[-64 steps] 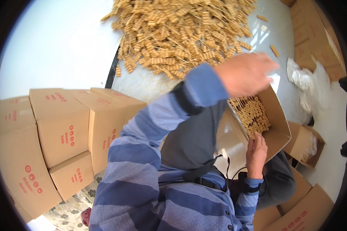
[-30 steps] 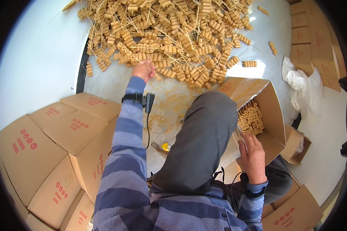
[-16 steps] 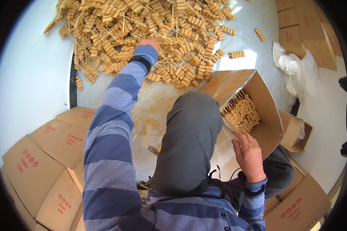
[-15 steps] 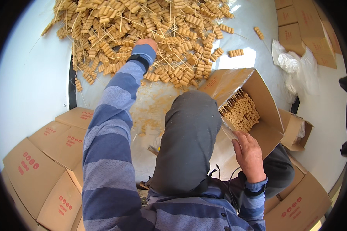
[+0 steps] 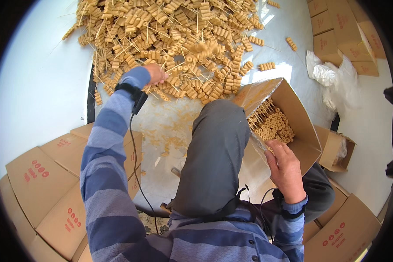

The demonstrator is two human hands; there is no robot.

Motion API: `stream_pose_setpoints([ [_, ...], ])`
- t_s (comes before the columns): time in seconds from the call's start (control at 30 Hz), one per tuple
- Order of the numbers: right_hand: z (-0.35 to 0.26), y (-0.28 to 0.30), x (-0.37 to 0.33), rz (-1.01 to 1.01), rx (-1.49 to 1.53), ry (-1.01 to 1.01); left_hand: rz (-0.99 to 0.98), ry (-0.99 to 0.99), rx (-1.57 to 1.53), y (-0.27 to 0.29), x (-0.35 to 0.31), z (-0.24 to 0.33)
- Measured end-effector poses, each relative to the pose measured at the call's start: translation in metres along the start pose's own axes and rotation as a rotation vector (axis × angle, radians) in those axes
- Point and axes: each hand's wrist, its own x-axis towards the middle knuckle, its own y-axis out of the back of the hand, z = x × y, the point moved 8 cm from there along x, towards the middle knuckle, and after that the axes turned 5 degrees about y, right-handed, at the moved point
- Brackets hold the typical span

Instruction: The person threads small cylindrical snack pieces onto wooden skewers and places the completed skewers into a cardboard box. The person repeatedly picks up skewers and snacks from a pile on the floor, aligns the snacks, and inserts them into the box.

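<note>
Toward 11 o'clock, reaching with left hand (image 5: 156,74) into skewer pile (image 5: 192,41) at 12. Well apart at 4, resting right hand (image 5: 287,167) on box (image 5: 298,111), part-filled with skewers (image 5: 274,125). Can't tell if gripping with either. Could snag crossed skewers if yanked; could tip box if leaning hard.

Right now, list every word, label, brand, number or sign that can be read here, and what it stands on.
No text is clear enough to quote.
Large box at left: row of red round signs with red print; too small to read.
Box at lower right: red round signs and red print; too small to read.
Stacked boxes at upper right: faint red print; blurred.
Open box: faint marks on its flap; unreadable.
</note>
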Motion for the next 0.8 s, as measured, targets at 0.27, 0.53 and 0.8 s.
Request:
stream_pose_setpoints([
  [0.27,-0.059,0.012,0.041,0.053,0.762,-0.038,-0.235,-0.489,-1.132,-0.014,-0.175,0.035],
  [0.53,-0.138,-0.059,0.075,-0.319,1.441,-0.046,-0.426,-0.667,-1.305,-0.07,-0.281,0.122],
  [0.8,-0.117,-0.034,0.053,-0.08,1.613,-0.185,-0.432,-0.583,-0.989,-0.109,-0.317,0.15],
])
